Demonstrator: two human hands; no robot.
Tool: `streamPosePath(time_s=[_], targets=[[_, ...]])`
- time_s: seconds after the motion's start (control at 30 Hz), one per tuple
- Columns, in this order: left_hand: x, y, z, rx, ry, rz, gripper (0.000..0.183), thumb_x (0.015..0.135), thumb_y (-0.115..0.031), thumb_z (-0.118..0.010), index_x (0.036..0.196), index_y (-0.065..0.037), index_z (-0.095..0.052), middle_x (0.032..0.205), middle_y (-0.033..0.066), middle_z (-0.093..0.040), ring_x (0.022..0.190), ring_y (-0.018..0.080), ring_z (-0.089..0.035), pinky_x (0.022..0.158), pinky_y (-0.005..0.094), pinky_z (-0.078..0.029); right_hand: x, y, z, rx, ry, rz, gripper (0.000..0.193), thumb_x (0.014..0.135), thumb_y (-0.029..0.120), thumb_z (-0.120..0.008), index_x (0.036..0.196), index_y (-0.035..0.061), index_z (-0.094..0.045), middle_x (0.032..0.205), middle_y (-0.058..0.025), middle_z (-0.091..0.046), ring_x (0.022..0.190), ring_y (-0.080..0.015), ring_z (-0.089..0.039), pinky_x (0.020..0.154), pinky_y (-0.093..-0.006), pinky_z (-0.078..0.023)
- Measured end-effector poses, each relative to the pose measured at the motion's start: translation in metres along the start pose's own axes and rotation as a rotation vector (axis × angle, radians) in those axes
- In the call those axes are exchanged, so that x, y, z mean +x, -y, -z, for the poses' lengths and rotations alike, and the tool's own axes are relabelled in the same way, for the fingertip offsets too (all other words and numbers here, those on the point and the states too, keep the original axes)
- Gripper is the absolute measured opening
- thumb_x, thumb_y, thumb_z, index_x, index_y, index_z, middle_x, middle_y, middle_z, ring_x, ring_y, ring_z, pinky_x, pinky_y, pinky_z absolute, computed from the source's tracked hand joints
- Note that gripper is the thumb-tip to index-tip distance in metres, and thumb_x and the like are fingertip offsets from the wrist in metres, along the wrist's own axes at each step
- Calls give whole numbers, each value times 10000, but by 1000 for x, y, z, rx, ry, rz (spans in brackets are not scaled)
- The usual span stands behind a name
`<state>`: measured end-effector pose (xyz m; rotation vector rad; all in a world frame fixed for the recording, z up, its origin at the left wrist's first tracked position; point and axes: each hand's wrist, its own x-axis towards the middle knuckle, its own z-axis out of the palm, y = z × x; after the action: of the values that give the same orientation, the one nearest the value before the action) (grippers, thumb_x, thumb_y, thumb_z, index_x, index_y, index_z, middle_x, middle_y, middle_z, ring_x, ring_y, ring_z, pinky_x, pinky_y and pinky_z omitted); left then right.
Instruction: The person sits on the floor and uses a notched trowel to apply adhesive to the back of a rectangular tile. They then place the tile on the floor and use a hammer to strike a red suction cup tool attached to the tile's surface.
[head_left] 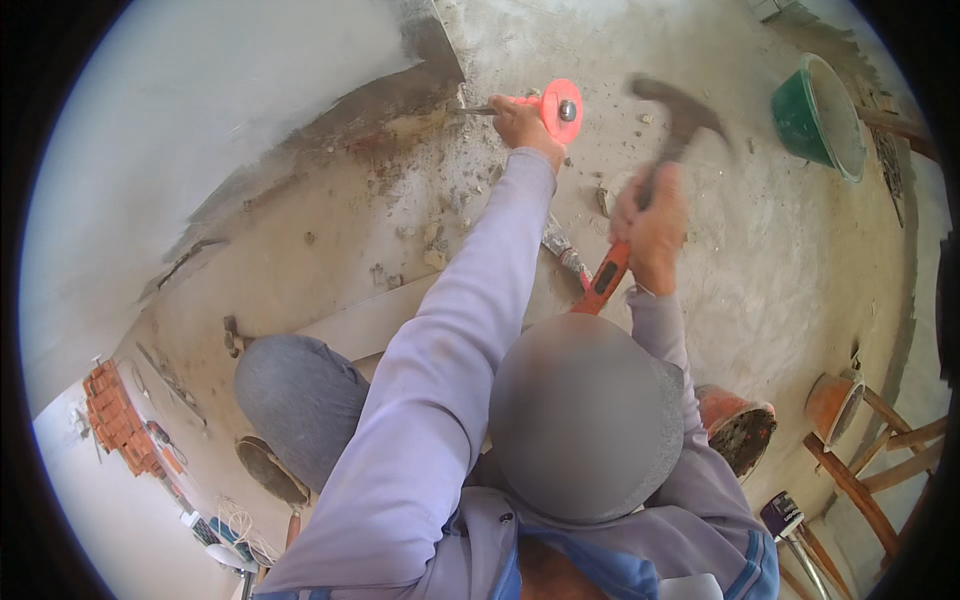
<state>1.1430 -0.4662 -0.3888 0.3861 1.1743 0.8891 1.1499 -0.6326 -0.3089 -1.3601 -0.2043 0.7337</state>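
Note:
My left hand (525, 128) is closed around a chisel (561, 112) with a round red hand guard. Its steel shaft points left, toward the broken lower edge of the wall (345, 130). My right hand (652, 225) grips a claw hammer (606, 278) by its orange and black handle. The hammer's head is raised to the right of the chisel, apart from it and smeared by motion. Crumbs of broken plaster (435, 245) lie on the floor below my left hand. A plaster-spattered tool (562, 248) lies between my forearms, partly hidden.
A green bucket (805, 115) stands at the far right. Nearer are a mortar-stained red bucket (738, 430), an orange bucket (832, 405) and a wooden frame (850, 490). Another hammer (232, 337) lies beside my left knee. Red bricks (120, 415) are stacked at the left.

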Motion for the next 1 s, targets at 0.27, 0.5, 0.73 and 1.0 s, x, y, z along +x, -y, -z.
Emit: streamPosePath(time_s=[0.27,0.5,0.73,1.0], targets=[[-15,-6,-16,292,-85,-40,340,957,-357,-307,910,-42,-429,919,83,-510,833,206,-541,716,365,-460,19,-41,-5,-380,79,-54,515,951,561,-297,782,96,-438,487,15,-348,364,-124,-349,347,-293,-331],[-2,-11,-11,-104,-103,73,391,957,-379,-288,922,-24,-449,942,98,-523,819,221,-546,753,380,-478,6,8,9,387,-109,158,524,943,583,-286,801,109,-460,509,10,-379,389,-130,-353,377,-291,-345],[31,1,3,333,-325,24,396,974,-345,-267,953,-6,-471,998,132,-544,901,233,-563,803,367,-488,30,-7,5,-256,312,-330,480,960,528,-325,827,88,-464,518,5,-395,389,-113,-372,359,-276,-342],[-3,-7,84,158,84,24,362,959,-408,-339,831,-80,-425,846,63,-479,798,198,-510,763,344,-480,9,29,6,165,-107,-4,492,986,472,-251,822,51,-448,499,1,-379,371,-109,-352,354,-266,-325]])
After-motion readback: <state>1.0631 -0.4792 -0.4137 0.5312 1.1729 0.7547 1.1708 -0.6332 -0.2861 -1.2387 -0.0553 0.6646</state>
